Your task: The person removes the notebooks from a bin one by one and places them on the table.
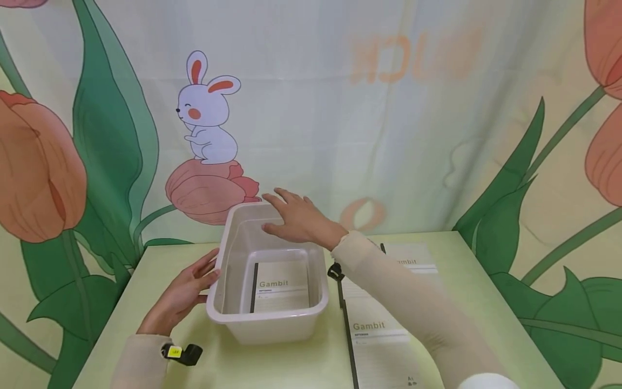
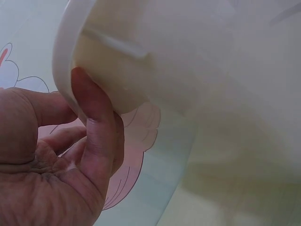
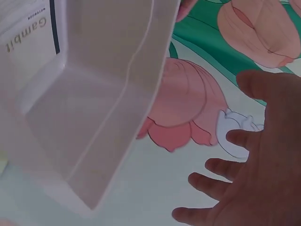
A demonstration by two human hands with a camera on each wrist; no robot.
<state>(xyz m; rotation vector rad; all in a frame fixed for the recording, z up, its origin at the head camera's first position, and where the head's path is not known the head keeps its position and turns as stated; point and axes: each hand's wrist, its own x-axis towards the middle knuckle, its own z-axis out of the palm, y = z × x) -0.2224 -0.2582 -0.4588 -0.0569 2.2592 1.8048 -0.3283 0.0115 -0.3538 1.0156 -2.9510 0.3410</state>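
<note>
A light-coloured plastic bin point(image 1: 269, 330) stands on the table, with a Gambit notebook point(image 1: 282, 294) lying flat on its bottom. My left hand point(image 1: 187, 292) grips the bin's left side at the rim; in the left wrist view the fingers and thumb point(image 2: 94, 103) bend round the rim's edge. Over the bin's far right part hovers my right hand point(image 1: 301, 219), fingers spread and holding nothing. The right wrist view shows that same hand point(image 3: 249, 165) apart from the bin wall point(image 3: 117, 108).
Right of the bin lie more Gambit notebooks point(image 1: 379, 346), partly overlapping and partly hidden under my right forearm. A pale green table point(image 1: 194, 373) carries everything. Behind it hangs a curtain point(image 1: 301, 108) printed with tulips and a rabbit.
</note>
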